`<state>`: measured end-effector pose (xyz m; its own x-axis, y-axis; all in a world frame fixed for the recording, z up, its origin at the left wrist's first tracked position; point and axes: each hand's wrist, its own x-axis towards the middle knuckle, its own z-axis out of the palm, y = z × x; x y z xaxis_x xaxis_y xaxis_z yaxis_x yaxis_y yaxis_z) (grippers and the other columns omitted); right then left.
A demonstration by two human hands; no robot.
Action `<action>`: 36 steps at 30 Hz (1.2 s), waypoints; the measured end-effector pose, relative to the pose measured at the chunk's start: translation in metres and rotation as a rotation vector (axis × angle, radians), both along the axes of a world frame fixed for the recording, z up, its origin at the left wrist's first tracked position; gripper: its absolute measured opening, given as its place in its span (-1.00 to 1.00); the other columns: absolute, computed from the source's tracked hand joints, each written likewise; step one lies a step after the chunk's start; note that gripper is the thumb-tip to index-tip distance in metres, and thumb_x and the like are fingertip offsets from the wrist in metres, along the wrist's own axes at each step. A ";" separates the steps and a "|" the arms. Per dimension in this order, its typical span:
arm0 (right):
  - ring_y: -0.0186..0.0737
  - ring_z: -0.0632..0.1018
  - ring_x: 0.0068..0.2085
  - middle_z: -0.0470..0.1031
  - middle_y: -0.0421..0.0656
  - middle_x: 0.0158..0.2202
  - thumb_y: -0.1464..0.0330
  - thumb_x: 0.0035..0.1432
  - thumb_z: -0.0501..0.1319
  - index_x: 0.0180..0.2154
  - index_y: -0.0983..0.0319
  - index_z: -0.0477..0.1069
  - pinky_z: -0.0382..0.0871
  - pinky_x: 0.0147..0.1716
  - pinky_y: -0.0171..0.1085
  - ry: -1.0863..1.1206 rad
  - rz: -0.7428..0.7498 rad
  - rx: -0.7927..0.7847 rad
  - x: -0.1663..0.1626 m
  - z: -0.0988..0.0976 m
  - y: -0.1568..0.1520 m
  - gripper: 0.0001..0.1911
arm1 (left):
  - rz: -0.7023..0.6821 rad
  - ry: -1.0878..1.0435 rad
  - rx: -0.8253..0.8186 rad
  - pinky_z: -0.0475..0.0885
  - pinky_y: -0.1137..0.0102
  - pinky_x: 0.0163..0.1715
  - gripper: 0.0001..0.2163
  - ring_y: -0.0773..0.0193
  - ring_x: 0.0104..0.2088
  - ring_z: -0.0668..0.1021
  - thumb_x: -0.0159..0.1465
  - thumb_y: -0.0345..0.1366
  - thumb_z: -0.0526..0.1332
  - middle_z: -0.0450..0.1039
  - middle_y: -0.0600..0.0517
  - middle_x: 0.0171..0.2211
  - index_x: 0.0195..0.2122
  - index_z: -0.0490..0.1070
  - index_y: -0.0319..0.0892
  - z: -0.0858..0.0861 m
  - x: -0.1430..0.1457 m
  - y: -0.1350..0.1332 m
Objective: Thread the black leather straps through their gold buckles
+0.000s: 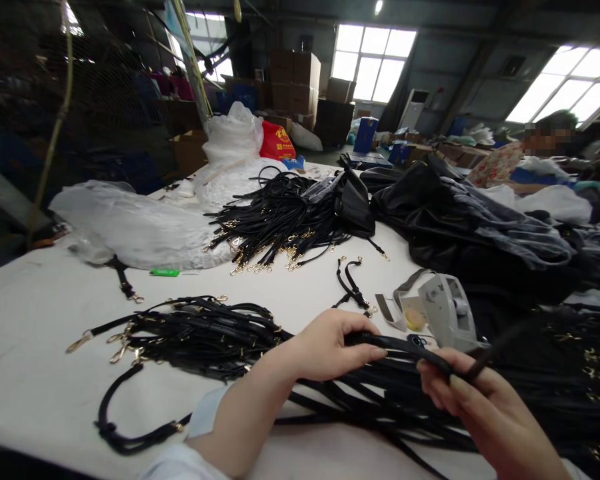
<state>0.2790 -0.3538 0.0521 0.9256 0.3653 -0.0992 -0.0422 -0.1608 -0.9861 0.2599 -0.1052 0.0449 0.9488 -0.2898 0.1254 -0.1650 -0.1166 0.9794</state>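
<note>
The left hand [341, 343] and right hand [473, 390] both pinch one black strap [405, 345], thumbs pressed against fingers, its held stretch bridging the gap between them. That strap looks mid-handling; a clasped bundle [215, 333] lies left of the grip and a larger heap [280, 223] beyond it (which are finished, I cannot tell). Loose lengths cross beneath the grip and could snag. A tape dispenser [447, 310] stands just beyond the right hand; farther off sit clear plastic wrap [135, 227] and a co-worker [497, 165].

Strap bundle [205, 330] on table [40, 333]; strap heap [280, 217] behind (plastic sheeting [135, 227] to left), boxes [295, 83] farther back.
</note>
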 end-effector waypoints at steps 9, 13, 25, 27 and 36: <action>-0.33 0.31 -0.43 0.38 -0.21 -0.46 -0.04 0.02 0.40 -0.04 0.20 0.56 0.22 -0.44 -0.31 0.193 0.082 -0.052 -0.005 0.001 0.002 -0.42 | 0.276 0.067 -0.334 0.34 0.47 -0.40 -0.62 0.39 -0.44 0.41 0.21 -0.05 0.36 0.50 -0.01 -0.37 -0.16 0.56 -0.31 -0.001 0.009 0.006; -0.34 0.23 -0.47 0.35 -0.21 -0.52 -0.06 0.15 0.29 -0.02 0.19 0.55 0.11 -0.50 -0.32 0.267 0.084 0.005 -0.002 0.000 -0.002 -0.46 | 0.374 0.107 -0.406 0.35 0.46 -0.33 -0.61 0.40 -0.47 0.41 0.19 -0.06 0.39 0.39 0.11 -0.53 -0.14 0.49 -0.28 0.001 0.010 0.011; -0.49 0.05 -0.59 0.11 -0.31 -0.68 0.06 -0.01 0.45 -0.27 0.29 0.55 -0.14 -0.61 -0.40 0.220 -0.142 0.162 0.022 -0.018 -0.017 -0.56 | 0.291 0.082 -0.432 0.42 0.45 -0.26 -0.67 0.38 -0.41 0.51 0.18 -0.14 0.42 0.49 0.05 -0.47 -0.22 0.44 -0.28 -0.001 0.008 0.010; -0.49 0.06 -0.60 0.12 -0.30 -0.67 0.05 -0.05 0.46 -0.30 0.29 0.56 -0.11 -0.62 -0.41 0.193 -0.162 0.153 0.023 -0.018 -0.019 -0.56 | 0.312 0.072 -0.420 0.43 0.44 -0.27 -0.67 0.37 -0.40 0.52 0.19 -0.12 0.42 0.49 0.04 -0.46 -0.21 0.45 -0.28 0.000 0.009 0.011; -0.10 0.46 -0.31 0.52 -0.08 -0.38 -0.06 0.28 0.08 -0.01 0.16 0.58 0.38 -0.35 -0.19 0.145 0.137 0.038 0.016 -0.011 -0.011 -0.45 | 0.188 0.002 -0.190 0.37 0.49 -0.38 -0.78 0.39 -0.43 0.48 0.20 -0.23 0.37 0.50 0.03 -0.43 -0.23 0.49 -0.27 0.003 -0.003 -0.004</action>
<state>0.2948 -0.3647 0.0410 0.8442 0.4925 -0.2117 -0.1648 -0.1374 -0.9767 0.2566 -0.1088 0.0481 0.9841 -0.0794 0.1589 -0.1560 0.0409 0.9869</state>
